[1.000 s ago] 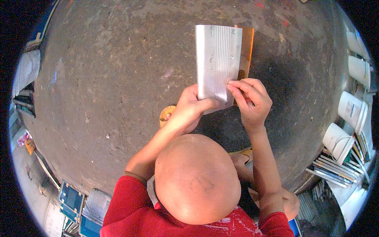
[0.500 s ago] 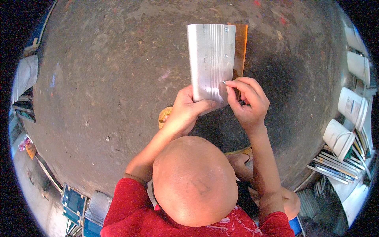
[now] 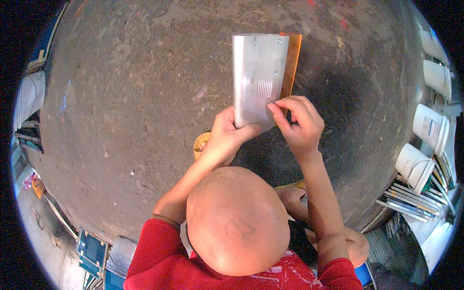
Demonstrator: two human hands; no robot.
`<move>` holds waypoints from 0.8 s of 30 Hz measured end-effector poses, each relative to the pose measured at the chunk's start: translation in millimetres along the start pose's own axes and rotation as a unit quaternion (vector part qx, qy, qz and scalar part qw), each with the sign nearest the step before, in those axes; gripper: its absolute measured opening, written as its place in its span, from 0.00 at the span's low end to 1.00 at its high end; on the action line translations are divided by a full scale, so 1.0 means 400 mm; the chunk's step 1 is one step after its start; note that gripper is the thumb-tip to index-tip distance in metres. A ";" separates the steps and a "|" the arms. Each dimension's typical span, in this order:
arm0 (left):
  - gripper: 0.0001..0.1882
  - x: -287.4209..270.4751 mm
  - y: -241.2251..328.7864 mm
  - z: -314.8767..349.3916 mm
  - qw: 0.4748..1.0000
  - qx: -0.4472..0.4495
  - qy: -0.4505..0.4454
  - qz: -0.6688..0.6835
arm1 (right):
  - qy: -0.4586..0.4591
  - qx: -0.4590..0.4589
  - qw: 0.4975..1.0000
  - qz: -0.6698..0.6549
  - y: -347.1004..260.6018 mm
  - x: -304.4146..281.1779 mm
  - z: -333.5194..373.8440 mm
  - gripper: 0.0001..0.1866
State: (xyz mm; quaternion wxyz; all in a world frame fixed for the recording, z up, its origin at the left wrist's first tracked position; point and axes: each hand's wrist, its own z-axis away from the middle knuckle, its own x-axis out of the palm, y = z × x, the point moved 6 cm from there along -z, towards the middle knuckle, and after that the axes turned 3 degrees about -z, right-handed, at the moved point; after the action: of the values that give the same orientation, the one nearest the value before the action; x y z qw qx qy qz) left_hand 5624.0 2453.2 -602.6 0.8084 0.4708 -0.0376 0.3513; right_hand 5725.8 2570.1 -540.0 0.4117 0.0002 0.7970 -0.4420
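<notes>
A silver aluminium squeegee holder with fine ribs stands up from my hands, an orange blade along its right side. My left hand is closed around the holder's lower end, thumb across its front. Two screws sit in the holder's right edge: an upper screw and a middle screw. Below them, the thumb and forefinger of my right hand pinch a small screw against the same edge. Those fingertips mostly cover it, so how deep it sits cannot be seen.
Dark, stained floor lies beneath. White buckets line the right side, next to a stack of flat strips. Blue-framed panels lean at the lower left. A yellow sandal shows by my left forearm.
The squeegee has come slightly nearer and turned a little. My right hand has shifted slightly left with the screw, which is now more hidden behind the fingertips.
</notes>
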 end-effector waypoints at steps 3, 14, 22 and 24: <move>0.17 -0.004 -0.003 -0.004 0.999 -0.014 -0.009 -0.033 | 0.007 0.012 1.000 -0.002 -0.001 -0.004 -0.001 0.09; 0.18 -0.027 -0.021 -0.003 0.998 -0.008 0.034 -0.043 | -0.029 -0.093 0.995 0.025 -0.020 0.013 0.001 0.11; 0.19 -0.055 -0.045 -0.017 0.975 0.047 0.073 -0.203 | -0.043 0.039 0.998 0.004 0.020 0.081 0.032 0.07; 0.20 -0.064 -0.045 -0.021 0.964 0.066 0.074 -0.246 | -0.045 0.058 0.997 0.006 0.019 0.095 0.045 0.07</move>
State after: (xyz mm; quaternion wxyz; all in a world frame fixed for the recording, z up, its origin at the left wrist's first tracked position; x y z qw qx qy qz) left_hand 5613.4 2440.4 -630.6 0.8374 0.4907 0.1625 0.1773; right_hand 5715.0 2548.3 -575.1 0.4491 0.0083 0.7507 -0.4844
